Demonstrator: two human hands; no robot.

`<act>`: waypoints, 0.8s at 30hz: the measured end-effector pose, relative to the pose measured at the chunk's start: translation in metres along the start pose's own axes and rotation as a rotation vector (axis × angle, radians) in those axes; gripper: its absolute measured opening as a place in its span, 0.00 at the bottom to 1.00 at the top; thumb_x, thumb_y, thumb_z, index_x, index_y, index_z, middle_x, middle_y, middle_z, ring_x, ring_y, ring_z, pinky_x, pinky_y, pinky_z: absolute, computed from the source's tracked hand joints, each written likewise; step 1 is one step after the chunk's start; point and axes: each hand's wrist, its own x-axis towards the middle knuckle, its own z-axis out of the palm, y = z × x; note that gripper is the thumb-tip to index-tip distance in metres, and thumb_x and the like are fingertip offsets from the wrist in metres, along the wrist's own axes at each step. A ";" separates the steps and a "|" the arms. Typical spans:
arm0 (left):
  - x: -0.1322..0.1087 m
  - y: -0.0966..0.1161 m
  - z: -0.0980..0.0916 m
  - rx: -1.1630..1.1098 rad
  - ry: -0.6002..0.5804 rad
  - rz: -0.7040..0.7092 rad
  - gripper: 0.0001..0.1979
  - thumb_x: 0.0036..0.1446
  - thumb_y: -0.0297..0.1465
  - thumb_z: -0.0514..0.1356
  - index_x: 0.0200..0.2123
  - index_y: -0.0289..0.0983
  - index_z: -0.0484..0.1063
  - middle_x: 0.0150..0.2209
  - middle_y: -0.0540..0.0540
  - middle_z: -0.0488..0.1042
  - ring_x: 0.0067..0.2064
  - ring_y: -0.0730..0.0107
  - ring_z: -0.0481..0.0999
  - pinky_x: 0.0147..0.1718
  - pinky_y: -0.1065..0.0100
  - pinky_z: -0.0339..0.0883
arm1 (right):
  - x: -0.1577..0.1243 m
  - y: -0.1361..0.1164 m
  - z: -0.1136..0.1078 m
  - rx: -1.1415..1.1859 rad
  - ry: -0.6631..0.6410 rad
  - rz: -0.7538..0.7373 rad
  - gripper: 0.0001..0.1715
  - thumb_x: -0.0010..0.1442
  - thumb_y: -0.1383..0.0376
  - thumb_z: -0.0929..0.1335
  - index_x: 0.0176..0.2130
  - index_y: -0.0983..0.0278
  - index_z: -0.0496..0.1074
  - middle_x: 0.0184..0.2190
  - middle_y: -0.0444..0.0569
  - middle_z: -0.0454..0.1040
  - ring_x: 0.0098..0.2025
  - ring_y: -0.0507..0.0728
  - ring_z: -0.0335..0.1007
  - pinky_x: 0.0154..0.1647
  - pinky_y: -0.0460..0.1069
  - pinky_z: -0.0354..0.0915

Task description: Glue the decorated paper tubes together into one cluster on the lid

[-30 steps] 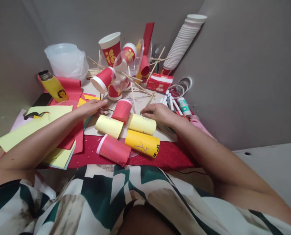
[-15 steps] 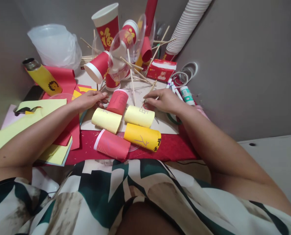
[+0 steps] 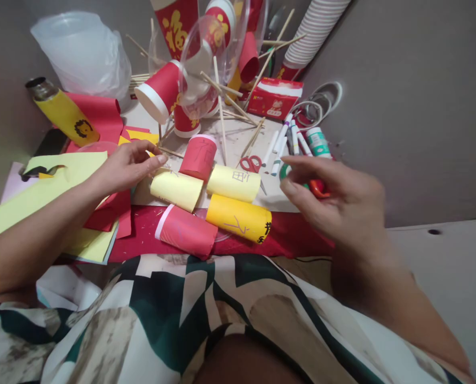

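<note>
Cylinders (image 3: 176, 190), five, between two hands (image 3: 129, 166) (image 3: 340, 205): right with fingers (image 3: 321, 169) apart, left of unclear grip.

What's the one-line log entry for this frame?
left hand: near left pale-yellow roll, grip unclear | right hand: raised, thumb and index apart | red-handled scissors: lying beside right pale-yellow roll

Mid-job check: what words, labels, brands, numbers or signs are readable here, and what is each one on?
"福": large red-and-white paper cup.
Apparently "节" and "乐": end of the orange-yellow cylinder.
Too unclear, handwriting: orange-yellow cylinder's side, upper red cylinder, lower red cylinder, left pale yellow cylinder, right pale yellow cylinder.
Too small: print on red packet, green-and-white bottle.
Partly hidden: gold markings on smaller red paper cups.
</note>
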 end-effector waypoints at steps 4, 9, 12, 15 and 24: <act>-0.023 -0.003 0.005 -0.093 -0.018 -0.062 0.29 0.53 0.52 0.69 0.50 0.39 0.74 0.33 0.47 0.76 0.34 0.63 0.75 0.31 0.67 0.65 | -0.041 -0.004 0.000 0.022 -0.081 0.058 0.24 0.64 0.60 0.73 0.59 0.51 0.75 0.29 0.41 0.79 0.28 0.55 0.76 0.33 0.52 0.74; -0.036 0.005 0.014 -0.285 0.022 -0.149 0.30 0.52 0.43 0.71 0.57 0.43 0.73 0.32 0.50 0.75 0.34 0.64 0.76 0.33 0.66 0.67 | -0.064 -0.007 0.012 0.067 -0.130 0.145 0.33 0.63 0.61 0.74 0.65 0.48 0.69 0.34 0.43 0.81 0.29 0.55 0.77 0.35 0.52 0.77; -0.037 0.007 0.016 -0.340 0.031 -0.183 0.30 0.50 0.39 0.71 0.57 0.43 0.74 0.30 0.51 0.76 0.32 0.65 0.76 0.33 0.65 0.69 | -0.065 -0.009 0.020 0.068 -0.115 0.158 0.36 0.62 0.62 0.75 0.66 0.47 0.68 0.33 0.43 0.80 0.27 0.54 0.75 0.32 0.50 0.76; -0.036 0.005 0.014 -0.328 0.074 -0.161 0.30 0.50 0.39 0.72 0.57 0.42 0.75 0.30 0.51 0.76 0.30 0.65 0.76 0.32 0.65 0.70 | -0.065 -0.010 0.026 0.082 -0.130 0.172 0.35 0.62 0.61 0.75 0.66 0.49 0.69 0.31 0.42 0.79 0.24 0.53 0.71 0.27 0.49 0.73; -0.039 -0.005 0.012 -0.290 0.113 -0.146 0.27 0.51 0.40 0.72 0.54 0.43 0.78 0.29 0.51 0.74 0.30 0.66 0.74 0.33 0.64 0.70 | -0.069 -0.011 0.033 0.142 -0.169 0.254 0.29 0.61 0.59 0.76 0.61 0.49 0.75 0.44 0.48 0.84 0.29 0.56 0.76 0.24 0.51 0.71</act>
